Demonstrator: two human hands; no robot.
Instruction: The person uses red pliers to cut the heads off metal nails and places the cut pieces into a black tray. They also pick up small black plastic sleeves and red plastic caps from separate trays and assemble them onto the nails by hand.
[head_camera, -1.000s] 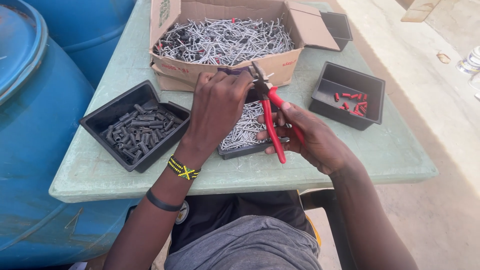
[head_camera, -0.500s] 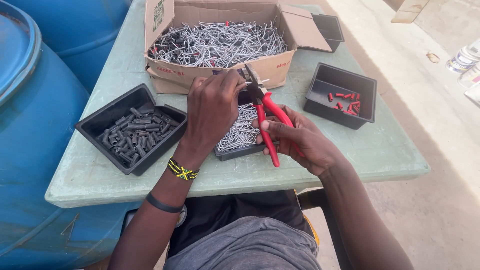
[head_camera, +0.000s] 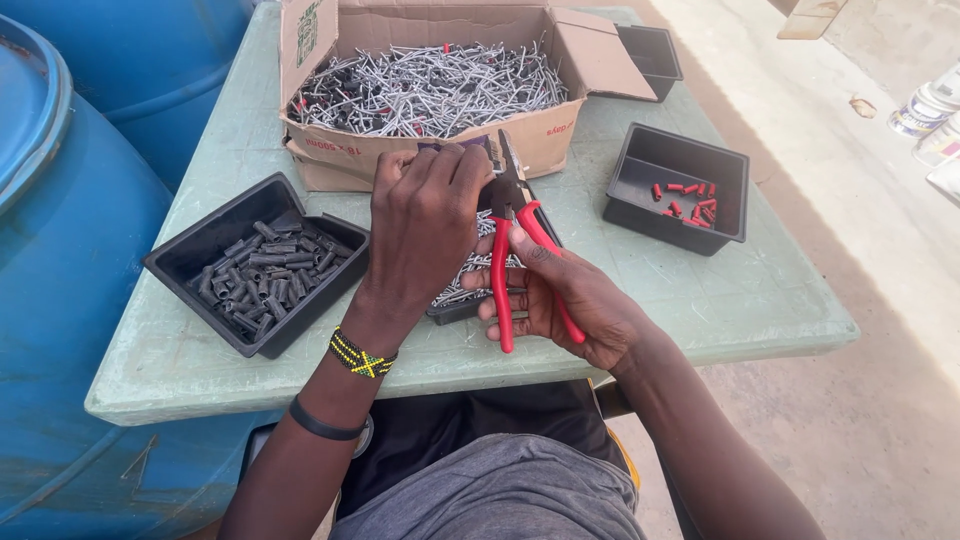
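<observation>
Here the right hand (head_camera: 570, 295) has its grip wrapped around the red handles of a pair of pliers (head_camera: 515, 240), whose nose points up toward the left hand (head_camera: 420, 225). The left hand's grip is pinched narrow on a small dark piece (head_camera: 462, 146) held at the plier tips, just in front of the cardboard box (head_camera: 330, 160) of metal pins. Both hands hover above the green desk (head_camera: 700, 290), between a black tray of dark sleeves (head_camera: 262, 265) and a black tray of red caps (head_camera: 680, 185).
</observation>
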